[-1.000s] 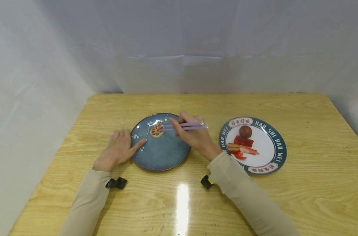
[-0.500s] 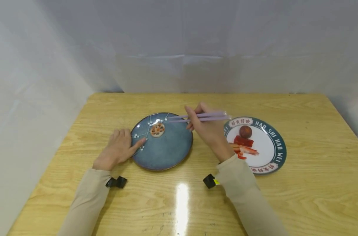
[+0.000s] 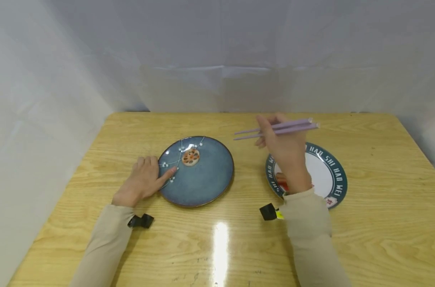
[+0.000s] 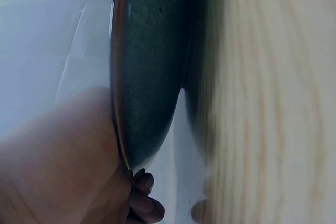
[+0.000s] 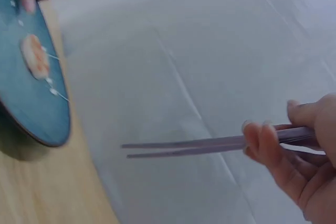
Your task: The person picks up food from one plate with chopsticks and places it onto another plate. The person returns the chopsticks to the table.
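Note:
My left hand (image 3: 142, 181) holds the left rim of a blue plate (image 3: 204, 181), its thumb over the top; in the left wrist view, fingertips (image 4: 144, 203) show just below the rim. A lotus root slice (image 3: 191, 158) lies on that plate, toward the back. My right hand (image 3: 286, 149) grips a pair of lilac chopsticks (image 3: 294, 126) in the air. Their tips point left, slightly apart with nothing between them, as the right wrist view also shows. Below this hand stands a white plate with a green lettered rim (image 3: 338, 175); the hand and wrist cover most of its food.
A reddish piece of food (image 3: 281, 181) shows on the white plate, left of my wrist. Both plates stand on a wooden table (image 3: 188, 247), with bare wood between them. Pale sheeting (image 3: 217, 56) hangs behind the table and at its sides.
My right hand has lifted the chopsticks off the lotus root slice and moved right, over the white plate. The slice stays on the blue plate. My left hand has kept its place.

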Motion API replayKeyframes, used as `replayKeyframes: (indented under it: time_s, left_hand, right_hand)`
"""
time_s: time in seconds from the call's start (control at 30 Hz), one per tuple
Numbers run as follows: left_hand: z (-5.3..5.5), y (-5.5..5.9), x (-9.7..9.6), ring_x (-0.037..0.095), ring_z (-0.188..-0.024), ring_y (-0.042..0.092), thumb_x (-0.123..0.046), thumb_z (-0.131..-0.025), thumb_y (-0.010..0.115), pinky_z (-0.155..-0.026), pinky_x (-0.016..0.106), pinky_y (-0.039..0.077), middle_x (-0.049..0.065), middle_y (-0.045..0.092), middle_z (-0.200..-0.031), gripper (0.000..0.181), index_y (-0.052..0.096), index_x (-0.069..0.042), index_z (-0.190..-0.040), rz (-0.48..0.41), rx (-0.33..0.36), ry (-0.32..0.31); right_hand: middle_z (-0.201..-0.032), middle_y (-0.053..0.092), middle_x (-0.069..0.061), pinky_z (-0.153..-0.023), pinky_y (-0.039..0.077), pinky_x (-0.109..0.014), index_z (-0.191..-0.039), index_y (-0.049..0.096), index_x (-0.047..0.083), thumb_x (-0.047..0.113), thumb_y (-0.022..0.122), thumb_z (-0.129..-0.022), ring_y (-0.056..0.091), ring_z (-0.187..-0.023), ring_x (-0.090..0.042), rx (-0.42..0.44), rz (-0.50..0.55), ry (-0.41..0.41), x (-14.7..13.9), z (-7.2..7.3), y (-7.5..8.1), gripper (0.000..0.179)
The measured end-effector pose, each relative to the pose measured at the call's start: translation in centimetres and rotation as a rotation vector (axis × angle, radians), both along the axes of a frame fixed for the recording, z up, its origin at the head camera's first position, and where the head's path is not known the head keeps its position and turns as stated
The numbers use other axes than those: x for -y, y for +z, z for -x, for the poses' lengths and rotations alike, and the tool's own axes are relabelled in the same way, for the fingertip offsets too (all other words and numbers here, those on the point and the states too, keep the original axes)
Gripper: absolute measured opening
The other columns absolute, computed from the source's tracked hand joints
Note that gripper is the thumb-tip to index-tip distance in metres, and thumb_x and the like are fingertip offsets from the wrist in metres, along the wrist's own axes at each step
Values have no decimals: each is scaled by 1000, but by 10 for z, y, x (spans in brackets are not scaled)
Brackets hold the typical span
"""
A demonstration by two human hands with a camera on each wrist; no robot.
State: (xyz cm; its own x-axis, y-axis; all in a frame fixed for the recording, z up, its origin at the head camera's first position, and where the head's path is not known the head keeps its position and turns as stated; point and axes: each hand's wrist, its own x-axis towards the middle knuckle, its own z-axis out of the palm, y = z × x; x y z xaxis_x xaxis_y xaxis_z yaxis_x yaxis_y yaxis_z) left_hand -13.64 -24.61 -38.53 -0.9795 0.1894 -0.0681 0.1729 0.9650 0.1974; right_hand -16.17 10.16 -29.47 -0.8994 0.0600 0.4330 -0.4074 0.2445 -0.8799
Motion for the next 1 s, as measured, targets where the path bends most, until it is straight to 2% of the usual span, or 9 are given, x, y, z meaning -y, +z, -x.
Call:
replayKeyframes:
  time_s: [0.13, 0.2, 0.3, 0.5, 0.63, 0.77, 0.93, 1.0]
  left_hand:
    - [-1, 0, 0, 35, -86, 40, -56, -98, 40, -81, 47, 32, 20, 46, -88, 65, 44, 9, -98, 4, 10, 3]
    - [-2, 1, 1, 35, -87, 40, -57, -98, 38, -81, 47, 32, 22, 47, -89, 68, 44, 10, -100, 5, 17, 6]
    - [-3, 1, 1, 35, -87, 40, -57, -98, 38, -81, 47, 32, 22, 48, -89, 68, 44, 11, -100, 11, 16, 5]
    - [-4, 2, 1, 34, -85, 40, -56, -98, 39, -80, 46, 31, 21, 47, -87, 66, 44, 10, -98, 10, 12, 2]
    - [-4, 2, 1, 33, -83, 39, -56, -98, 40, -79, 45, 31, 19, 46, -84, 65, 44, 9, -97, 4, 1, 0]
    - [-4, 1, 1, 33, -82, 39, -55, -98, 40, -78, 44, 30, 17, 45, -83, 63, 44, 8, -95, 9, -4, -1]
    - [-4, 2, 1, 33, -84, 38, -56, -98, 39, -79, 45, 30, 19, 45, -85, 65, 44, 9, -98, 12, 9, 4]
    - [-4, 2, 1, 33, -85, 38, -57, -98, 38, -80, 45, 31, 20, 46, -87, 67, 44, 10, -100, 11, 13, 5]
  right_hand:
    - [-67, 67, -10, -45, 50, -25, -91, 68, -6, 27, 69, -90, 62, -48, -10, 97, -29, -111, -28, -1, 4, 33]
    - [-63, 66, -2, -45, 49, -23, -88, 67, -5, 28, 70, -89, 62, -47, -8, 155, -43, -164, -41, -3, 4, 33]
    - [-58, 63, 6, -45, 49, -22, -83, 64, -5, 25, 72, -87, 61, -46, -7, 191, -21, -216, -57, -4, 4, 31]
    - [-57, 64, 7, -45, 49, -23, -78, 64, 2, 22, 76, -83, 60, -43, -7, 231, 49, -297, -79, -7, 3, 23]
    - [-59, 65, 4, -44, 49, -24, -77, 63, 3, 23, 76, -83, 61, -43, -9, 284, 160, -341, -97, -8, -2, 25]
    - [-62, 66, 2, -45, 49, -23, -78, 60, 3, 25, 74, -84, 62, -44, -11, 348, 314, -353, -118, -10, -7, 27]
    - [-61, 67, -3, -44, 49, -22, -76, 64, 2, 19, 77, -81, 61, -42, -14, 376, 524, -370, -145, -19, -12, 22]
    - [-60, 67, -5, -43, 48, -22, -75, 65, 1, 17, 79, -79, 60, -41, -14, 379, 578, -374, -154, -22, -15, 21]
